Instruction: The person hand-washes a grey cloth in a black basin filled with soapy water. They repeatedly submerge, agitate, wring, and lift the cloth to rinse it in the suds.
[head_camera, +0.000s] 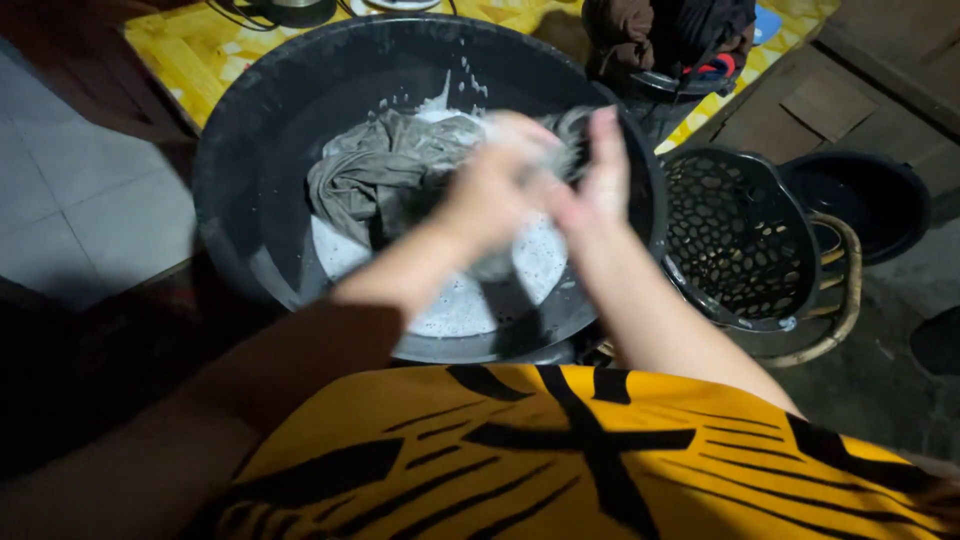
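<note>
Over the large round black plastic basin (250, 170), both hands are bunched around a sodden grey cloth garment (385, 175), which lies heaped in the upper middle of the basin, partly sunk in white soapy water (460, 305), with one fold drawn up toward 2 o'clock into the hands. Soaked through, the cloth looks heavy for its size, limp and slick with suds; it would sag and slide out of a light pinch, so a full fistful of gathered fabric is the surest hold, judged from how it drapes. The left hand (495, 190) comes in from 7 o'clock, forearm raised over the water, fingers curled tight around a wad of the cloth. The right hand (600, 165) comes in from 5 o'clock, wrist bent upward, fingers pointing to 12 o'clock and pressed against the same wad; motion blur hides how fully they close, though they seem wrapped onto the fabric. At 3 o'clock of the basin a black perforated plastic basket (735, 235) leans tilted, just beside its rim, with a smaller black round tub (870, 200) beyond it. At 12 o'clock lies a yellow patterned mat (195, 60).
</note>
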